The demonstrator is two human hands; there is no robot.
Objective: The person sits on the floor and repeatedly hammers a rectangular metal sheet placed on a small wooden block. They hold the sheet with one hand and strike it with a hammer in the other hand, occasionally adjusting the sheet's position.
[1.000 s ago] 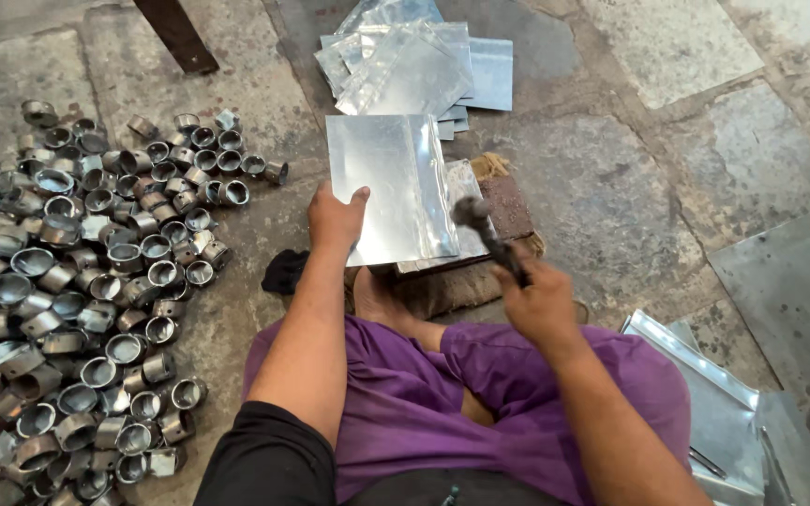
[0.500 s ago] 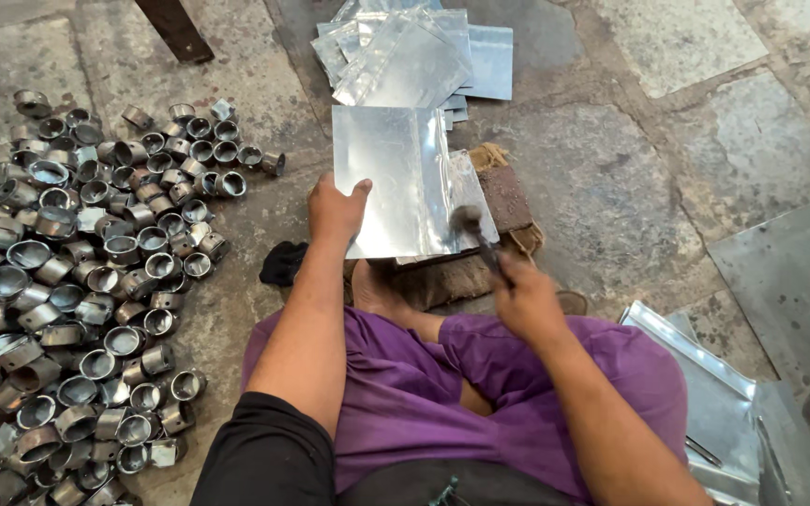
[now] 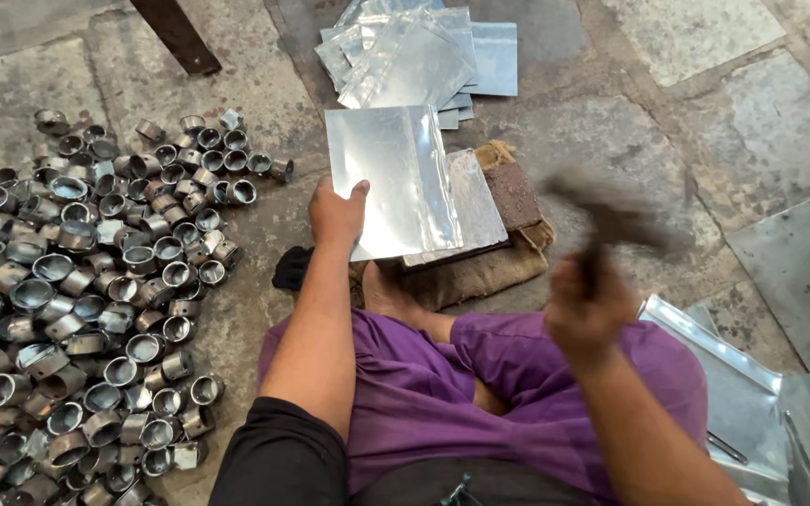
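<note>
A black short-sleeved top is worn, its left sleeve ending above the elbow, so that both forearms are left bare. Loose purple cloth trousers (image 3: 480, 394) are seen over the folded legs, the fabric creased and gathered at the knees. A bare foot is visible beyond the trousers. No gloves, rings or wristbands can be made out on the left hand (image 3: 335, 214). The right hand (image 3: 585, 305) is blurred, and no detail of it can be told.

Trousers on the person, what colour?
Purple trousers, plain with no pattern, seen best in the head view.
</note>
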